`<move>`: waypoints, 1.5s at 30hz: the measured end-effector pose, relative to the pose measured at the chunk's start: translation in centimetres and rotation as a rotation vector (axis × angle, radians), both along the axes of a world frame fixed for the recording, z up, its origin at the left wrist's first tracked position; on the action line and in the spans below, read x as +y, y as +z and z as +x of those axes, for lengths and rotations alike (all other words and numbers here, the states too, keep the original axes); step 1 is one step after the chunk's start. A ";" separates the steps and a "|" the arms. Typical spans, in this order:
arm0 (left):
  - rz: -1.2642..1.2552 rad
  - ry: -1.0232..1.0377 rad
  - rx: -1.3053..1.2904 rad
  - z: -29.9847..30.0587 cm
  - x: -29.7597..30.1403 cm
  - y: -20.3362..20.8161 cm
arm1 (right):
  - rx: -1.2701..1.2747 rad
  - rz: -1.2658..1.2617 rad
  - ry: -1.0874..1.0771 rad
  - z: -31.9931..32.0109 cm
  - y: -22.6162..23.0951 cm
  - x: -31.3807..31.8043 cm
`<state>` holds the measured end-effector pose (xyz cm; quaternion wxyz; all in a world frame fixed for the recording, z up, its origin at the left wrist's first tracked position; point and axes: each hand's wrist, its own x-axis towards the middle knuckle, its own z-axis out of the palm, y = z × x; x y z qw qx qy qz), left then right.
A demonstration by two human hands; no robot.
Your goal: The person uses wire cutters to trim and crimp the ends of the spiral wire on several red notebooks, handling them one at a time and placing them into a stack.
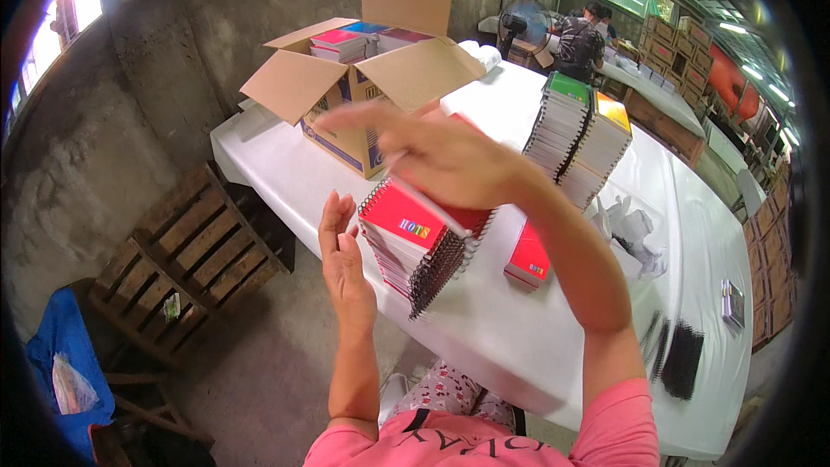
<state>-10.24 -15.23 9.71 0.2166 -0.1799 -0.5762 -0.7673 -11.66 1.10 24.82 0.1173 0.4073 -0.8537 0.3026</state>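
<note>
A tall stack of red spiral-bound notebooks point(402, 238) stands near the table's front edge, black coils along its side. At its left side, my left hand point(347, 264) is raised with the palm toward the pages and fingers apart, holding nothing. Smeared by motion, my right hand point(445, 156) passes above the stack, fingers pointing left. A blurred pale edge and some red show around it; whether it grips a notebook cannot be made out. Right of the stack lies a smaller pile of red notebooks point(528, 258), partly behind my right forearm.
An open cardboard box point(333, 125) of notebooks stands at the back left. Tall stacks of green- and yellow-topped notebooks point(572, 134) are at the back right, near crumpled plastic point(635, 238) and black binding coils point(683, 359). A wooden pallet point(194, 251) lies left; people point(579, 43) sit farther back.
</note>
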 end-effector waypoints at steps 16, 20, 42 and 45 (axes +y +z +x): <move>-0.055 0.067 0.063 -2.8 2.9 0.3 | -0.246 -1.101 -0.532 -3.5 -11.7 2.5; 0.045 0.094 0.125 -3.6 3.2 -0.4 | -0.288 -1.286 -0.514 -3.5 -11.6 1.2; 0.866 0.195 0.905 7.6 2.2 3.9 | -0.506 -0.176 -1.636 7.4 -26.4 15.7; 0.308 -0.198 0.926 10.0 3.7 -0.9 | -0.570 -0.396 -1.468 8.6 -28.7 18.3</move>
